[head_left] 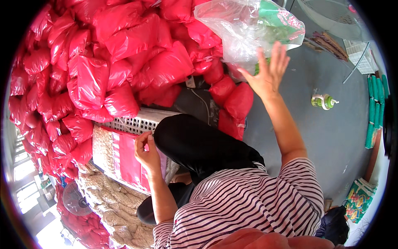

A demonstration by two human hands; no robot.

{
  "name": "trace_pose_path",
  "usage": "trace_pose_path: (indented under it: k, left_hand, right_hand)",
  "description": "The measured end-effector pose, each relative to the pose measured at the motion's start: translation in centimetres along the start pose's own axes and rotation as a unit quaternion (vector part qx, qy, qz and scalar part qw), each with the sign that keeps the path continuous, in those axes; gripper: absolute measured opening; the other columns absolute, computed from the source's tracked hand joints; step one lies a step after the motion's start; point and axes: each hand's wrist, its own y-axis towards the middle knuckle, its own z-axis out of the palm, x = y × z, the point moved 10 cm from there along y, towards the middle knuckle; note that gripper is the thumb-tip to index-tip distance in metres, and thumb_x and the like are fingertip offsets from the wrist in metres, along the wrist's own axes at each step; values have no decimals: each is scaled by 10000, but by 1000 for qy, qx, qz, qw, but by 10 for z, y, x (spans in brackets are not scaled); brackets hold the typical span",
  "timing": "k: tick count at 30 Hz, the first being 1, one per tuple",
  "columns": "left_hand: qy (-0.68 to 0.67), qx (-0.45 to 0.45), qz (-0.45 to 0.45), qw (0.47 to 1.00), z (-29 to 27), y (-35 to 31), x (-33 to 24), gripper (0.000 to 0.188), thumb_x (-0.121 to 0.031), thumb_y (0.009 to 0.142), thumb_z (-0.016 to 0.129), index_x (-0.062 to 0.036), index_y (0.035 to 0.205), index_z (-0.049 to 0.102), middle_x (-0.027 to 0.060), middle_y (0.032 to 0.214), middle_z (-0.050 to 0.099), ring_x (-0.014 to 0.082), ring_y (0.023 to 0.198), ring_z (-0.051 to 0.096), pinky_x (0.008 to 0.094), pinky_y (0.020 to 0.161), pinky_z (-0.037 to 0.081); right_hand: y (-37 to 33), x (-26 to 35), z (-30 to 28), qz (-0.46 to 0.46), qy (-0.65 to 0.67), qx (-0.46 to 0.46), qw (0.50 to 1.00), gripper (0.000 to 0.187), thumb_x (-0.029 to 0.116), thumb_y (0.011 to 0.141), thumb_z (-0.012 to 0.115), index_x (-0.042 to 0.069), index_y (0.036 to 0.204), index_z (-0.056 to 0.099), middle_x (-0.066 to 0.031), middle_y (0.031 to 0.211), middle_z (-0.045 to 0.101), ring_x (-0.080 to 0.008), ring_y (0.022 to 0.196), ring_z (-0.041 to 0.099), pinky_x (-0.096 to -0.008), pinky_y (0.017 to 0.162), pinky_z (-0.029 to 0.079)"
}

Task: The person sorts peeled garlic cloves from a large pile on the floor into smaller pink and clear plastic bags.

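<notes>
My left hand [146, 154] pinches the edge of a flat pink-and-clear packet [124, 159], part of a stack lying on a white perforated crate [139, 121] beside my black-trousered knee [195, 141]. My right hand [267, 72] is raised with fingers spread and holds nothing. It is right against a large crumpled clear plastic bag [244, 29] with green packaging inside. I cannot tell whether the fingers touch the bag.
A tall heap of filled red plastic bags [103, 62] covers the left and top. Clear bags of beige contents [112, 199] lie below the crate. On the grey floor [331, 141] stand a small green-capped bottle [323, 101], green rolls [373, 112] and a patterned bag [360, 198].
</notes>
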Motion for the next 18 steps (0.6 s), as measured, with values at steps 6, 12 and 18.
trace_pose_path:
  k: [6, 12, 18]
  left_hand:
    - [1, 22, 59, 998, 1, 0, -38, 73, -16, 857, 592, -8, 902, 649, 86, 886, 660, 204, 822, 610, 316, 779, 473]
    - [18, -1, 6, 1000, -21, -6, 0, 68, -21, 856, 600, -10, 896, 654, 78, 885, 662, 177, 793, 609, 288, 729, 474]
    - [45, -24, 3, 999, -21, -16, 10, 77, -18, 847, 602, -12, 903, 655, 80, 882, 660, 196, 800, 610, 307, 738, 477]
  right_hand:
    - [47, -25, 80, -84, -140, 229, 960, 580, 1, 768, 524, 218, 1307, 525, -40, 933, 645, -212, 914, 629, -461, 1014, 339]
    - [81, -99, 12, -46, -180, 129, 974, 430, -15, 718, 572, 190, 1082, 674, -34, 1064, 645, -234, 952, 607, -439, 958, 379]
    - [26, 30, -7, -137, -21, 83, 987, 385, 64, 788, 606, 111, 1169, 623, -108, 1120, 605, -349, 1137, 508, -507, 1022, 332]
